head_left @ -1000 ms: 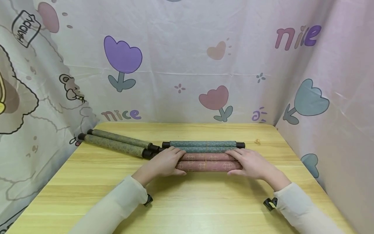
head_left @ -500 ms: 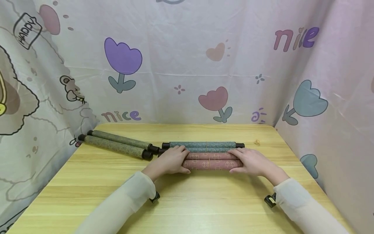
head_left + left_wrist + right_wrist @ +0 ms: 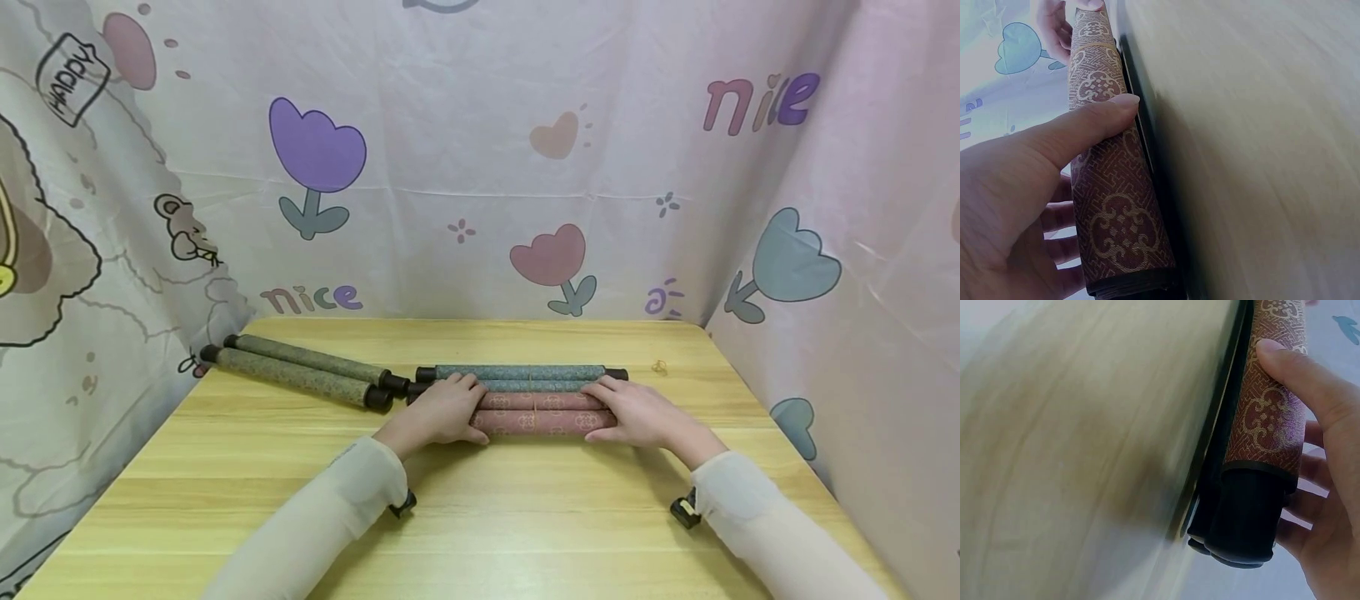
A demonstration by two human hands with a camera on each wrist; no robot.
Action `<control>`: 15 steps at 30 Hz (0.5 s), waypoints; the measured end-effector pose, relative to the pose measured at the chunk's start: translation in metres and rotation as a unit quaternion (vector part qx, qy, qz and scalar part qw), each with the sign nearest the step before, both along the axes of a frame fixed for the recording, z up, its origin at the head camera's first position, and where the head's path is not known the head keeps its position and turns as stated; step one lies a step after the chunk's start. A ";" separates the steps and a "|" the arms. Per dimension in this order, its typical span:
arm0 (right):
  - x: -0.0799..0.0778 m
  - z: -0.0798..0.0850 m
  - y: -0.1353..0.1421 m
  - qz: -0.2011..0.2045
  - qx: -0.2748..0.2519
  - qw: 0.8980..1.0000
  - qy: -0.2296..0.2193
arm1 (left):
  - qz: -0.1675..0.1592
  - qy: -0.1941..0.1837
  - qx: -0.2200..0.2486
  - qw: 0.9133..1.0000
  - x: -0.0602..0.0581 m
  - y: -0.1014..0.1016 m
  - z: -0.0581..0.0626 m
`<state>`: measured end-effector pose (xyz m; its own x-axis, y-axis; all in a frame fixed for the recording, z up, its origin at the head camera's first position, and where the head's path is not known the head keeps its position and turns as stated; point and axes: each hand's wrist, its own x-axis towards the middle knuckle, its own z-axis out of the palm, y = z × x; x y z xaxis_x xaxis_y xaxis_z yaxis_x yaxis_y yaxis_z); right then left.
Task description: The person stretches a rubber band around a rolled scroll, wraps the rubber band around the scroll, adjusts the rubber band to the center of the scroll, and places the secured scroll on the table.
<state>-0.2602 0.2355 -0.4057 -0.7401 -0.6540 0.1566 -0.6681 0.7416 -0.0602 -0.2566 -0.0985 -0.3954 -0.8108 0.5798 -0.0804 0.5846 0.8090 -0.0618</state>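
Note:
A pair of pink patterned hanging scrolls [image 3: 555, 423] lies side by side, bound at the middle by a thin rubber band [image 3: 535, 415]. My left hand [image 3: 444, 411] grips the pair near its left end, thumb along the near scroll and fingers over the far side. At the other end my right hand [image 3: 647, 414] holds it the same way. In the right wrist view the black end knob [image 3: 1247, 515] pokes out past the cloth. Directly behind, a banded pair of blue-green scrolls [image 3: 517, 372] lies parallel, partly hidden by the hands and the pink pair.
Two olive-green scrolls [image 3: 300, 375] lie slanted at the left, their near knobs close to the blue-green pair. A loose rubber band [image 3: 659, 366] is at the back right of the wooden table [image 3: 525, 517]. Printed curtains [image 3: 450, 125] stand behind and at both sides.
Over the second, the pink pair and my left hand have shifted slightly right and back, close against the blue-green pair. During the last half second both hands have barely moved.

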 end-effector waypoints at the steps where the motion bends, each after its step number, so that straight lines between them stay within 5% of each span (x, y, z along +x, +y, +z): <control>1: 0.000 0.000 -0.001 0.000 0.002 1.000 0.001 | 0.001 -0.001 0.000 1.000 0.000 0.000 0.000; 15: 0.000 -0.007 -0.002 -0.006 0.017 1.000 -0.005 | -0.014 0.016 -0.007 1.000 -0.001 -0.001 -0.011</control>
<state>-0.2605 0.2332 -0.4128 -0.7492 -0.6502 0.1266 -0.6588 0.7512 -0.0406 -0.2579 -0.1000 -0.4063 -0.7965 0.6013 -0.0636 0.6047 0.7912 -0.0913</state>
